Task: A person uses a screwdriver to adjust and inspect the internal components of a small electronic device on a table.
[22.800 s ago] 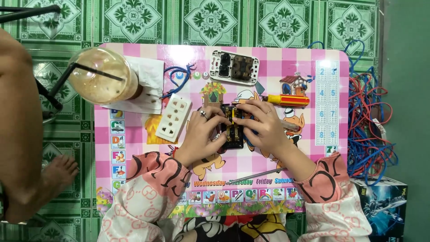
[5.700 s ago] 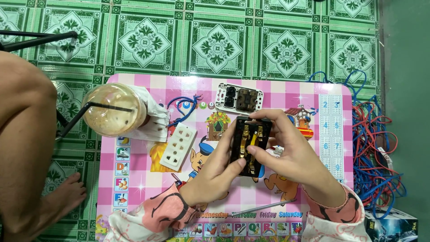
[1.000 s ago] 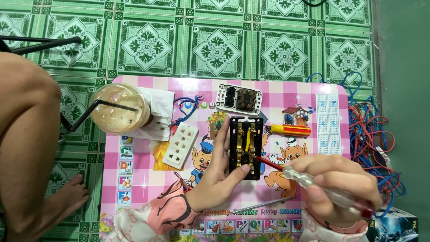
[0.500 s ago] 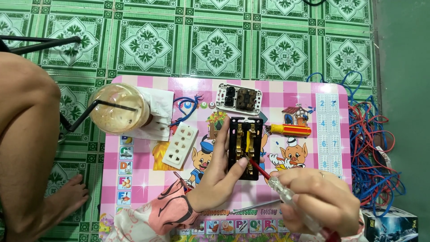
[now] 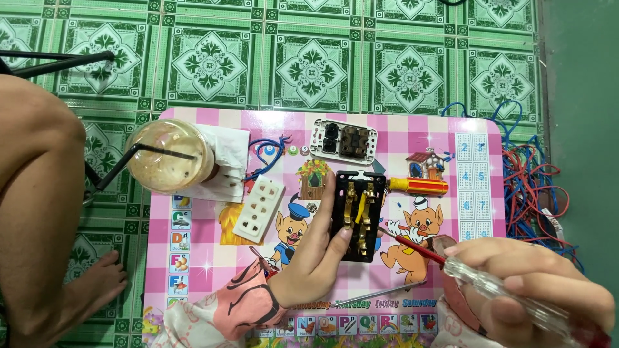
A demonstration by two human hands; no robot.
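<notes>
Pink-and-white patterned sleeves [image 5: 225, 309] with dark line drawings end at both wrists.

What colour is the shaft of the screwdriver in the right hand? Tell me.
Red, on the screwdriver held in the right hand; head view.

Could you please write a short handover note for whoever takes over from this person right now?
Left hand steadies the black rectangular switch block with brass contacts on the pink checked cartoon table.
Right hand grips a clear-handled, red-shafted screwdriver, tip at the block's right edge.
Done: block lies open, contacts exposed.
Left: unclear; the white socket strip and grey-and-white switch plate lie untouched.
</notes>
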